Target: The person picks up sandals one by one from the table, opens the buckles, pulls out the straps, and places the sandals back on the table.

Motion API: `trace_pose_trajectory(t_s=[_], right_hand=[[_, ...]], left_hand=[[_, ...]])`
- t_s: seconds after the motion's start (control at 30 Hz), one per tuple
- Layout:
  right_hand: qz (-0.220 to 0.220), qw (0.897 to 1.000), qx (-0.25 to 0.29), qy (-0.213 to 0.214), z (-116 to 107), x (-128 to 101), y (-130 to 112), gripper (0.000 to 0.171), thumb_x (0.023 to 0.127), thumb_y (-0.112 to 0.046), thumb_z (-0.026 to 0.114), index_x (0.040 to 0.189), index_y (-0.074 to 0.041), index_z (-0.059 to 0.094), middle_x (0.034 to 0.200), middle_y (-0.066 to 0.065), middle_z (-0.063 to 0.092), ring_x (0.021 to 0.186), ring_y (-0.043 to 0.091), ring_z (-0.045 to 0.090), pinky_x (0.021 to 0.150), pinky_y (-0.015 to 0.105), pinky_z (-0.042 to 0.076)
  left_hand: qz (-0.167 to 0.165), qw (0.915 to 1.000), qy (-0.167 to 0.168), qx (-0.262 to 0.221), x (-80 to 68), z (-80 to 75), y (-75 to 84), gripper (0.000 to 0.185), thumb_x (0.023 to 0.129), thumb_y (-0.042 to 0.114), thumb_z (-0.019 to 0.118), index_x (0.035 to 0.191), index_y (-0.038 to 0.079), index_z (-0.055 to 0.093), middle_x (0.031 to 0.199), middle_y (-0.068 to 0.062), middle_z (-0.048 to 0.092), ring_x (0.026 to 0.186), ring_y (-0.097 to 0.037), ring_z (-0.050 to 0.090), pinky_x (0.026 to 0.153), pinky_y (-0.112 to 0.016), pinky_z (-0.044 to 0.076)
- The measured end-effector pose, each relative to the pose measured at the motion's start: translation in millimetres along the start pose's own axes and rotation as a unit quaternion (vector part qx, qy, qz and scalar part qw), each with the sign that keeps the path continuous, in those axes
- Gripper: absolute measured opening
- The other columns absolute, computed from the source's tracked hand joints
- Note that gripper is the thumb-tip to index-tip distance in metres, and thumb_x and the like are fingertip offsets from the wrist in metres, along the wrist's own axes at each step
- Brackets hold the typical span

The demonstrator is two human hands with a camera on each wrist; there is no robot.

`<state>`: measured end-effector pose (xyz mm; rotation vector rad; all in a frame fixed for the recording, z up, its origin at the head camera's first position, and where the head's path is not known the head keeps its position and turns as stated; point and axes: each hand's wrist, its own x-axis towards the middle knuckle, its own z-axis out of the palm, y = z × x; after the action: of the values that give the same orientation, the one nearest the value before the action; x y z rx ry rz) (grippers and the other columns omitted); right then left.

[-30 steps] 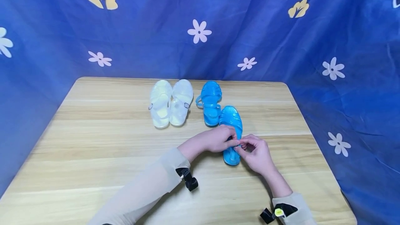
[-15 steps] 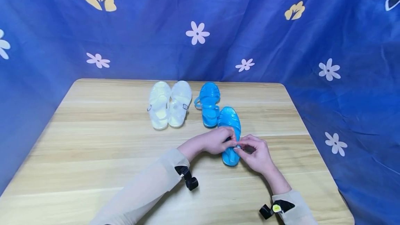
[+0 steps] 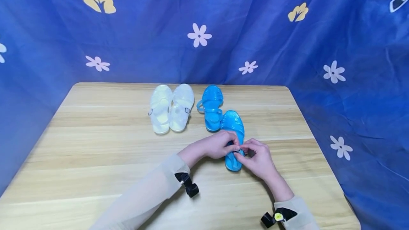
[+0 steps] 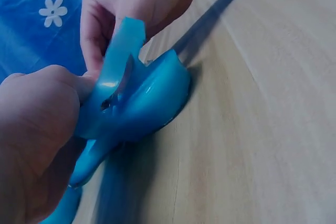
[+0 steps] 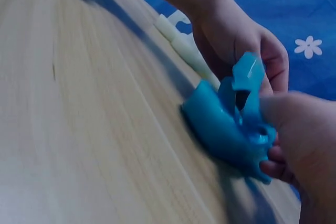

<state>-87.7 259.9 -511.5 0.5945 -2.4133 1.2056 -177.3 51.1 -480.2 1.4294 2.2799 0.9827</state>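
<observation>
A shiny blue jelly sandal lies on the table, its toe away from me. My left hand reaches over it from the left and pinches its ankle strap near the buckle side. From the right, my right hand pinches the same strap between thumb and fingers. The fingertips of both hands nearly meet there. In the left wrist view a free strap end stands up above the heel. The right wrist view also has the strap raised. My fingers partly hide the buckle.
A second blue sandal lies just beyond, its strap looped out to the left, close to the first one's toe. Left of it, two white sandals lie side by side. A blue flowered curtain hangs behind the wooden table.
Both hands stay at the blue sandal's strap, and the right thumb and fingers shift slightly leftward over it. The head view has drifted a little. The other sandals have not moved.
</observation>
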Motion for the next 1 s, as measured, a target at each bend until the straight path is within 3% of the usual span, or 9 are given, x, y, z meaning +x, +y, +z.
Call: trace_pose_trajectory(t_s=[0.17, 0.43, 0.6, 0.8, 1.0], right_hand=[[-0.010, 0.999, -0.029, -0.014, 0, 2, -3, 0.019, 0.082, -0.004, 0.090, 0.099, -0.010, 0.084, 0.091, -0.005, 0.070, 0.075, 0.013, 0.063, 0.063, 0.027, 0.055], [-0.023, 1.000, -0.020, -0.003, 0, -1, -1, 0.017, 0.084, -0.001, 0.088, 0.096, -0.011, 0.083, 0.092, -0.004, 0.070, 0.074, 0.018, 0.063, 0.062, 0.027, 0.053], [-0.046, 0.999, 0.005, 0.006, 0, -1, 2, 0.020, 0.083, 0.001, 0.088, 0.097, -0.012, 0.084, 0.093, -0.003, 0.073, 0.077, 0.020, 0.067, 0.064, 0.030, 0.055], [-0.084, 0.994, 0.069, 0.022, 1, 1, 8, 0.029, 0.077, 0.009, 0.088, 0.099, -0.010, 0.083, 0.095, 0.003, 0.078, 0.085, 0.025, 0.074, 0.081, 0.024, 0.059], [-0.076, 0.990, 0.118, 0.014, 1, 0, 18, 0.030, 0.078, 0.012, 0.086, 0.098, -0.010, 0.082, 0.095, 0.005, 0.078, 0.087, 0.022, 0.074, 0.085, 0.023, 0.059]], left_hand=[[-0.015, 0.9993, -0.013, 0.033, -1.0, -4.3, 6.1, 0.018, 0.107, 0.027, 0.066, 0.092, 0.019, 0.069, 0.094, 0.010, 0.060, 0.091, -0.009, 0.057, 0.091, -0.027, 0.047], [-0.041, 0.9975, -0.041, 0.040, 6.3, -12.2, 14.9, 0.027, 0.105, 0.028, 0.070, 0.080, 0.021, 0.070, 0.069, 0.010, 0.060, 0.065, -0.007, 0.056, 0.061, -0.023, 0.045], [-0.040, 0.9976, -0.054, 0.018, 5.4, -12.2, 12.1, 0.023, 0.107, 0.027, 0.067, 0.085, 0.022, 0.070, 0.070, 0.011, 0.062, 0.066, -0.006, 0.056, 0.063, -0.023, 0.045], [-0.017, 0.9982, -0.051, -0.025, 1.3, -9.4, 6.6, 0.019, 0.108, 0.021, 0.064, 0.090, 0.018, 0.069, 0.073, 0.009, 0.059, 0.068, -0.007, 0.055, 0.064, -0.023, 0.045], [-0.020, 0.9980, -0.045, -0.039, -0.4, -4.8, 3.4, 0.017, 0.109, 0.022, 0.062, 0.093, 0.019, 0.067, 0.074, 0.009, 0.059, 0.070, -0.008, 0.055, 0.065, -0.024, 0.045]])
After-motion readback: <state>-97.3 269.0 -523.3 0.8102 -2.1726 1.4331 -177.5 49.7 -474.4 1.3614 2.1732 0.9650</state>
